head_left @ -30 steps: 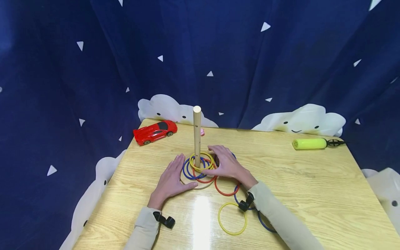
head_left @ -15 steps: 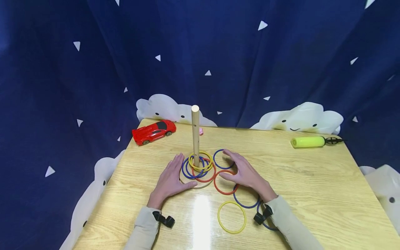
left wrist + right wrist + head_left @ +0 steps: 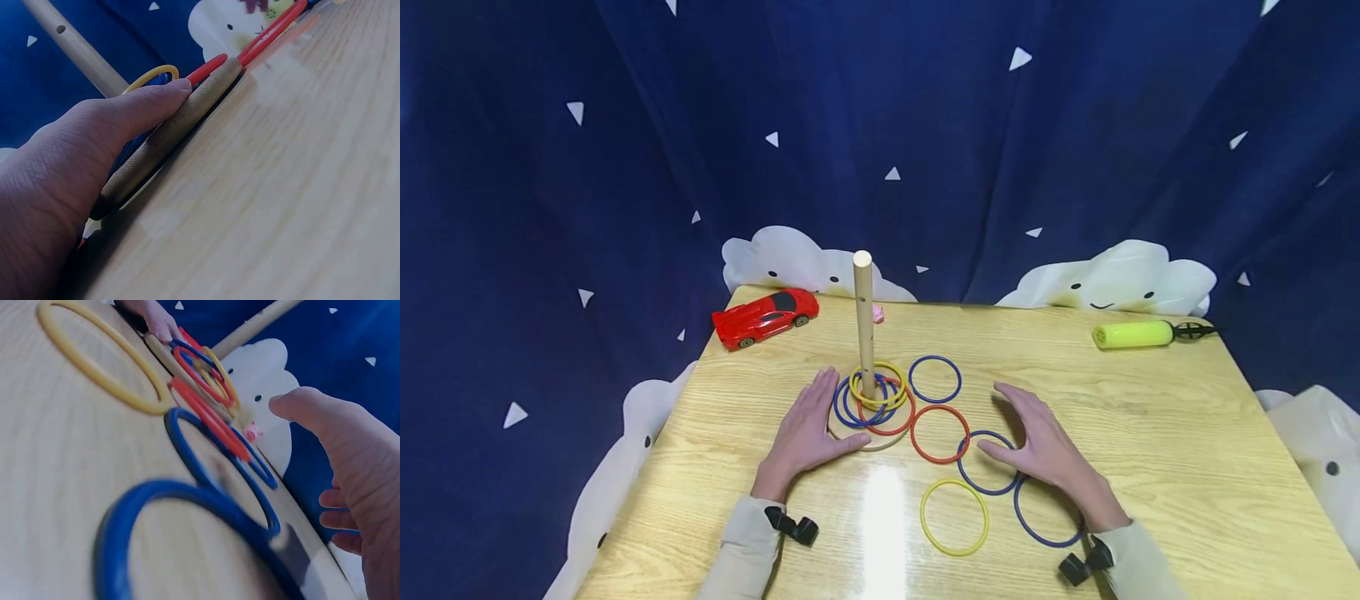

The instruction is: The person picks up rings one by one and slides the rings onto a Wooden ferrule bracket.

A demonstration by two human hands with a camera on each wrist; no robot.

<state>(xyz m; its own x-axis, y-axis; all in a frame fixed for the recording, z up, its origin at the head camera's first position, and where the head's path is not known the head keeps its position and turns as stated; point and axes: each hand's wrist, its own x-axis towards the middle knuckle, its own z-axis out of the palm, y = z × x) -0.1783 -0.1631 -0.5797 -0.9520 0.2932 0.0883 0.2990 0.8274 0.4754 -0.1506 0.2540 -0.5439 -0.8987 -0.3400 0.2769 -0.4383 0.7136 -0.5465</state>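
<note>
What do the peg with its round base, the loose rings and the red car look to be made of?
Peg and base: seemingly unpainted wood, pale tan and matte, with a drilled hole in the shaft.
Loose rings, such as the yellow ring: probably plastic, given the thin, smooth, saturated colour.
Red car: glossy, with highlights on the body; plastic or painted metal, which one is unclear.

Right hand (image 3: 362, 469) hovers above blue rings (image 3: 212, 469), fingers (image 3: 340, 499) spread.
</note>
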